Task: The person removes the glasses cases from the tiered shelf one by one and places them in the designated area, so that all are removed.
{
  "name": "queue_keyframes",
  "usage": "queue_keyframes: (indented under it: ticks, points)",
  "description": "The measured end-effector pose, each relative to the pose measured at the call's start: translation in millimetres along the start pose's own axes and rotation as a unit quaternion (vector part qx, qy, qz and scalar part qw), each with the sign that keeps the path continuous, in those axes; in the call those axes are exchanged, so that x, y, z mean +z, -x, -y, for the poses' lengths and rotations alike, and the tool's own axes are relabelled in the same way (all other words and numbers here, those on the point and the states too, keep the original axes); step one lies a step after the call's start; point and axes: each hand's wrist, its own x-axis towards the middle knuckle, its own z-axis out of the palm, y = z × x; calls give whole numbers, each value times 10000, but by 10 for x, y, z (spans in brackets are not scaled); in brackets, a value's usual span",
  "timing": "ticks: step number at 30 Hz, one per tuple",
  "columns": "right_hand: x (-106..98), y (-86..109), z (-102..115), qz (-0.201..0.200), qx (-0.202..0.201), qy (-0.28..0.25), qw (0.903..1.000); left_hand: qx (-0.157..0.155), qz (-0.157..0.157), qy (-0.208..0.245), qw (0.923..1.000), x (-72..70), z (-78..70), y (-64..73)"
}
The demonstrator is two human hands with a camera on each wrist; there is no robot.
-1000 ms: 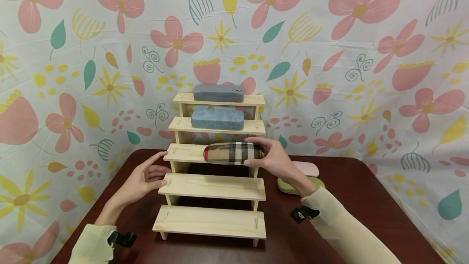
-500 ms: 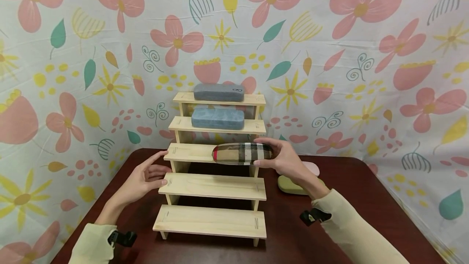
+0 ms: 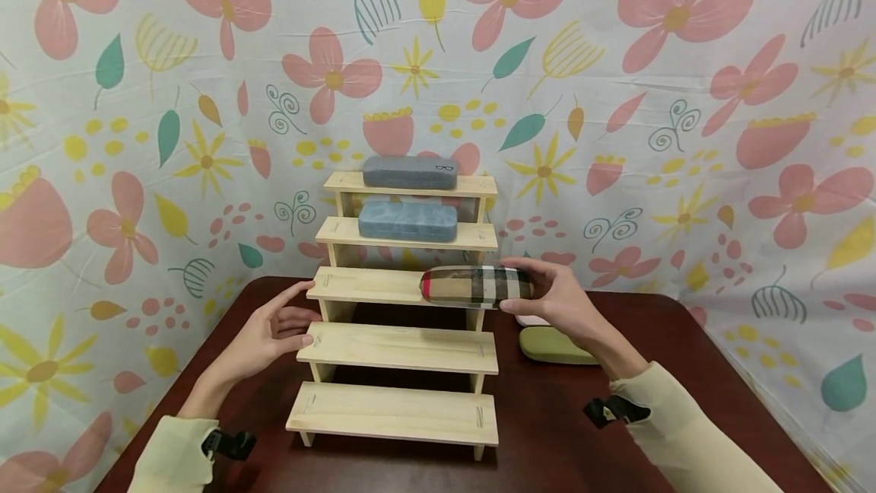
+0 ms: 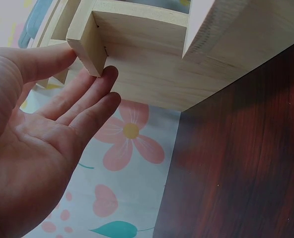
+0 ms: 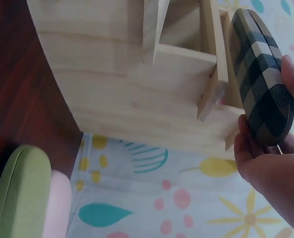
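My right hand (image 3: 557, 299) grips one end of a plaid glasses case (image 3: 458, 285), thumb on the near side and fingers behind. The case lies sideways at the middle shelf of a stepped wooden stand (image 3: 397, 345), its right part past the shelf's end. In the right wrist view the plaid case (image 5: 261, 74) is tilted beside the stand. Against the stand's left side rests my left hand (image 3: 263, 337), its fingertips and thumb touching the shelf ends. The left wrist view shows the left hand (image 4: 42, 144) with its fingers fairly straight at a board's end.
A grey glasses case (image 3: 404, 173) sits on the top shelf, a blue one (image 3: 407, 221) on the shelf below. Right of the stand, a green case (image 3: 554, 346) and a partly hidden pink case (image 5: 60, 203) lie on the dark table (image 3: 657, 371). Flowered cloth hangs behind.
My right hand has moved to the right with the plaid glasses case, bringing it partly beyond the middle shelf's end. The left hand stays at the stand's left side.
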Motion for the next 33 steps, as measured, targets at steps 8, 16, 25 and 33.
queue_keyframes:
  ticks: [8,16,25,33]
  points:
    - [-155,128,-77,-53,72,71,9999,-44,-20,14,10000,-6,9,10]
    - [-330,267,-104,-124,61,317,9994,-116,-16,17,9999,-8,4,-10]
    - [-492,429,-157,-308,-235,613,9974,-82,-24,-54,9999,-16,-4,-7]
    - [-657,603,-229,-274,-151,252,9992,-88,-7,-50,9999,-13,-8,-11]
